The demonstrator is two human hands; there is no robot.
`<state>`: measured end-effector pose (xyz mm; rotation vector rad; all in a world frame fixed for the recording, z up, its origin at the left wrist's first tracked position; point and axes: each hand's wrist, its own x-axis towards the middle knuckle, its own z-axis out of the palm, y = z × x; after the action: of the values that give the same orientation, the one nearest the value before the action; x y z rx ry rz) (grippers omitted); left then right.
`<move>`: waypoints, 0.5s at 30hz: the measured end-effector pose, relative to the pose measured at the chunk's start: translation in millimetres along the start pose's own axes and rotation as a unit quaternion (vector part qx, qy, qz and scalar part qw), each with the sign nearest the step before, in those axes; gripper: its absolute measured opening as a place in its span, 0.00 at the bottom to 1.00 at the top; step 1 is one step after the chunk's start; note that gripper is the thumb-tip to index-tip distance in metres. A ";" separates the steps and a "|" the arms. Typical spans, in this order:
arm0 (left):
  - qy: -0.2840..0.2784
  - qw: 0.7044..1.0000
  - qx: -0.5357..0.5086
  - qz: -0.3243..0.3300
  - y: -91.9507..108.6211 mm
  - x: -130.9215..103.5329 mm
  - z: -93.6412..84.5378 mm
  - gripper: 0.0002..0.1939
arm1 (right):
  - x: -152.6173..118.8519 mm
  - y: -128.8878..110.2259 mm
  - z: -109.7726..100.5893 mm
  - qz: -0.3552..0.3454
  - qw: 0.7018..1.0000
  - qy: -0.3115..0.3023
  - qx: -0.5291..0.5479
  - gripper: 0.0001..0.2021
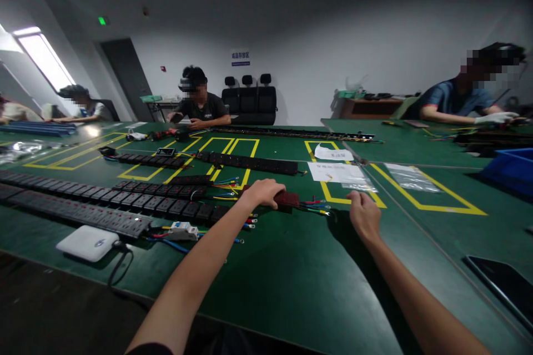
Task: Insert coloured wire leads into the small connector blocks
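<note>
My left hand is closed around a dark red block in the middle of the green table. Red, blue, green and yellow wires with ring terminals come out of the block's right end. To the right of these wires is my right hand, its fingers curled together above the table; whatever they hold, if anything, is hidden. Rows of black socket modules lie left of my left hand. A white breaker with wires sits in front of them.
A white power bank with a cable lies front left. A phone and a blue bin are at the right. Paper sheets and plastic bags lie beyond my hands. Several people sit around the tables.
</note>
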<state>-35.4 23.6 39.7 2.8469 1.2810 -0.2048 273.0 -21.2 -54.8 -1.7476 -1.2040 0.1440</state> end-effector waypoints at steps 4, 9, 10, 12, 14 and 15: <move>0.042 0.997 0.053 0.047 8.0 3.7 -18.4 0.29 | 3.1 5.5 1.5 -0.002 1.000 0.014 -0.005 0.28; 0.116 0.986 0.095 0.070 -16.2 -3.4 -57.7 0.28 | 4.7 11.3 3.9 0.019 1.000 -0.003 -0.008 0.26; 0.123 0.986 0.093 0.063 -27.9 -6.4 -65.3 0.28 | 4.3 11.4 4.4 0.017 1.000 -0.007 -0.009 0.26; 0.120 0.988 0.091 0.024 -56.7 -13.9 -77.2 0.28 | 3.5 10.8 5.2 0.011 1.000 -0.015 -0.014 0.25; 0.089 0.992 0.089 -0.030 -90.7 -23.0 -83.6 0.29 | 2.8 9.3 5.6 0.005 0.999 -0.025 -0.024 0.25; 0.070 0.992 0.086 -0.066 -108.6 -28.0 -84.7 0.29 | 2.7 8.5 5.6 0.003 0.999 -0.029 -0.029 0.25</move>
<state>-125.1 80.5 131.7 2.9678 1.5534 -0.1231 276.8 -15.9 -63.0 -1.8084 -1.2556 0.1666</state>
